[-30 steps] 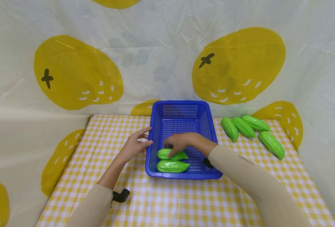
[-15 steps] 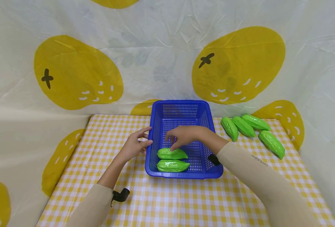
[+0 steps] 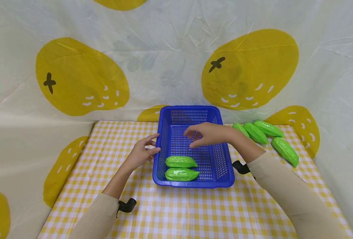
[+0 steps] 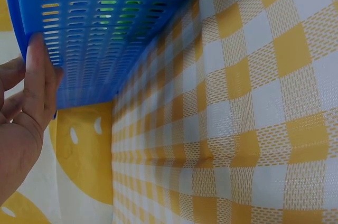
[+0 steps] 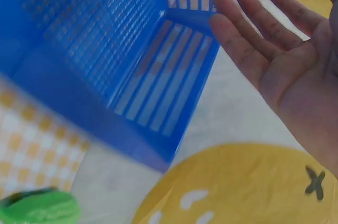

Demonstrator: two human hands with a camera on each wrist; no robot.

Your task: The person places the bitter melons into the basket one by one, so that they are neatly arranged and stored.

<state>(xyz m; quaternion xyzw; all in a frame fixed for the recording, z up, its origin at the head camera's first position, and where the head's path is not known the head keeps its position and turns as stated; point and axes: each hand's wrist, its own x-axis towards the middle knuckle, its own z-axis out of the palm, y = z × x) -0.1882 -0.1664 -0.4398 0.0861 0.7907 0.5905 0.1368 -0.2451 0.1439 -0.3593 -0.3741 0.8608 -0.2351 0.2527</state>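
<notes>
Two glossy green bitter melons lie side by side in the near end of the blue plastic basket (image 3: 194,184), the far one (image 3: 180,162) just behind the near one (image 3: 181,174). My left hand (image 3: 140,154) is at the basket's left rim, its fingertips touching it; in the left wrist view the fingers (image 4: 36,76) lie against the outer slotted wall. Above the middle of the basket hovers my right hand (image 3: 207,134), fingers loosely bent and holding nothing. The right wrist view shows its palm (image 5: 288,65) bare beside the basket rim.
Several more bitter melons lie at the table's back right, among them one (image 3: 285,151) set nearer the front. A yellow-and-white checked cloth (image 3: 176,215) covers the table. Behind it hangs a pale curtain (image 3: 164,66) with big yellow fruit prints.
My right hand has let go of the far bitter melon, lifted, and moved back and to the right. My left hand stays at the rim, and both melons stay put in the basket.
</notes>
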